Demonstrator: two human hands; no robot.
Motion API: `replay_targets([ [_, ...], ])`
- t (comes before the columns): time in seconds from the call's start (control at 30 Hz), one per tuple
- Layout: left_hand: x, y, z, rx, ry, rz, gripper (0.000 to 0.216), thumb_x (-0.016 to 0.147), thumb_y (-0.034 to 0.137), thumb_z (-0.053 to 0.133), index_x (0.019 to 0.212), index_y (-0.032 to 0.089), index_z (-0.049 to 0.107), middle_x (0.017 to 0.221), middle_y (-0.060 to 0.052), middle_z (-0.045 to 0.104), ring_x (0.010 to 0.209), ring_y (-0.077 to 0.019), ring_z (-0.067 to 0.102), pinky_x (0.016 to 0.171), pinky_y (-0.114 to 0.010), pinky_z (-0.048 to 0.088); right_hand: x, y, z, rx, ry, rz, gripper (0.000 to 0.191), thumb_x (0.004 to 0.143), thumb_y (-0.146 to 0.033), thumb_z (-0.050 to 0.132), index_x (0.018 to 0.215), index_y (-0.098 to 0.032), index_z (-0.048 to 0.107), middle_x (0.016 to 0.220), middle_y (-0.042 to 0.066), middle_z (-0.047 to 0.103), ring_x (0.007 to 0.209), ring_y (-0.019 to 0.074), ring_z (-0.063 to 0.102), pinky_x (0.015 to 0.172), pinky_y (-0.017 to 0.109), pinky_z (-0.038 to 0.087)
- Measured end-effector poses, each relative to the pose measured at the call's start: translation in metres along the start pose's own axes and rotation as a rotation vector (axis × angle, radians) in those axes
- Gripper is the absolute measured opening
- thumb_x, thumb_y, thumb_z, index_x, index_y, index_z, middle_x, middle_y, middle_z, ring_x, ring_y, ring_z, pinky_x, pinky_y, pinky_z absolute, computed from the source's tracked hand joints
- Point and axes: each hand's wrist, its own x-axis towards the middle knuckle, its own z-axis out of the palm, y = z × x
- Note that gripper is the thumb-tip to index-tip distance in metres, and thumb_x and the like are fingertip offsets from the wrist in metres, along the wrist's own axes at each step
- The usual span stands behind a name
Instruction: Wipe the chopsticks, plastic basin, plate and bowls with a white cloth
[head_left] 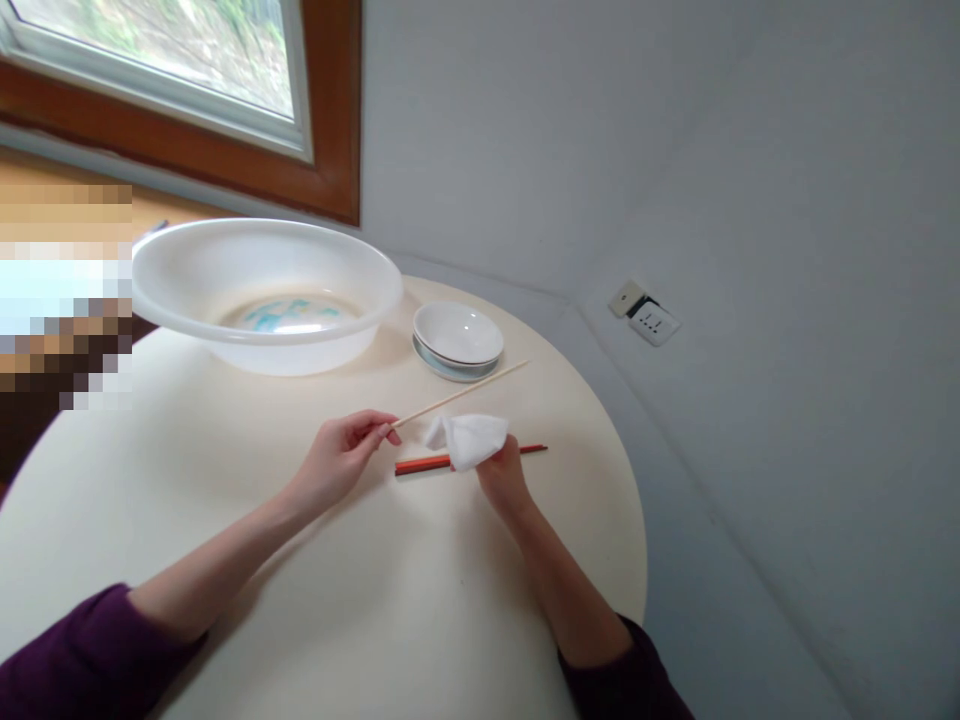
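My left hand pinches the near end of a pale wooden chopstick, which points up and right toward the small bowls. My right hand is closed on a crumpled white cloth, held just right of the chopstick's near end. Beneath the cloth and right hand, a red chopstick and a dark one lie side by side on the round cream table.
A large white plastic basin stands at the back of the table. Two stacked small white bowls sit to its right. A window is behind, a wall socket on the grey wall at right. A blurred patch covers the left edge.
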Motion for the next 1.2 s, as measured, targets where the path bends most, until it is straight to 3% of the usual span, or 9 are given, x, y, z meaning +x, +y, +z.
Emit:
replay_targets([
  [0.13,-0.009,0.004,0.013,-0.103,-0.162,-0.003,0.024,0.075,0.037,0.054,0.078,0.016,0.065,0.071,-0.005,0.07,0.066,-0.0165,0.062,0.063,-0.027,0.046,-0.009,-0.002,0.021,0.165,-0.124,0.069,0.008,0.062,-0.024,0.066,0.069,-0.02,0.066,0.068,0.001,0.067,0.062,0.0179,0.061,0.057,0.029,0.052],
  [0.3,-0.01,0.004,0.017,-0.066,-0.204,0.007,0.021,0.075,0.033,0.052,0.064,0.016,0.059,0.058,-0.002,0.065,0.056,-0.0128,0.057,0.053,-0.022,0.039,-0.011,-0.012,0.034,0.269,-0.226,0.155,0.016,0.062,-0.029,0.07,0.075,-0.021,0.067,0.072,0.001,0.067,0.063,0.0159,0.061,0.06,0.028,0.052],
  [0.43,-0.009,0.005,0.015,0.03,-0.199,0.011,0.024,0.074,0.032,0.05,0.055,0.017,0.052,0.049,0.001,0.058,0.05,-0.0102,0.049,0.049,-0.021,0.034,-0.012,-0.006,0.036,0.275,-0.205,0.202,0.016,0.063,-0.035,0.069,0.061,-0.02,0.064,0.062,-0.001,0.064,0.057,0.014,0.059,0.055,0.025,0.05],
  [0.63,-0.007,0.005,0.01,0.068,-0.247,0.008,0.028,0.075,0.037,0.047,0.055,0.018,0.05,0.053,0.0,0.056,0.054,-0.0111,0.049,0.053,-0.022,0.037,-0.01,0.004,0.032,0.254,-0.1,0.211,0.022,0.066,-0.04,0.067,0.058,-0.021,0.061,0.054,-0.001,0.059,0.047,0.0127,0.053,0.045,0.025,0.046],
  [0.93,0.003,-0.001,-0.006,0.062,-0.023,-0.055,0.034,0.074,0.043,0.053,0.053,0.017,0.052,0.047,0.004,0.044,0.045,-0.0074,0.033,0.045,-0.021,0.025,0.019,0.004,-0.021,0.291,0.191,0.145,0.025,0.062,-0.041,0.068,0.065,-0.02,0.055,0.055,-0.004,0.056,0.048,0.0099,0.052,0.046,0.021,0.044],
  [1.1,0.007,-0.007,-0.008,-0.108,0.124,-0.092,0.03,0.07,0.043,0.06,0.057,0.016,0.057,0.052,0.002,0.052,0.052,-0.0093,0.044,0.053,-0.022,0.035,0.021,0.015,-0.031,0.257,0.265,0.118,0.022,0.064,-0.041,0.065,0.071,-0.021,0.06,0.058,-0.003,0.061,0.05,0.0114,0.056,0.048,0.023,0.047],
  [1.2,0.012,-0.01,-0.011,-0.305,0.233,-0.139,0.027,0.065,0.041,0.067,0.062,0.015,0.06,0.054,0.002,0.055,0.056,-0.0093,0.048,0.058,-0.022,0.039,0.018,0.016,-0.031,0.169,0.188,0.088,0.019,0.067,-0.038,0.064,0.069,-0.02,0.063,0.06,0.0,0.064,0.052,0.0134,0.058,0.049,0.024,0.047],
])
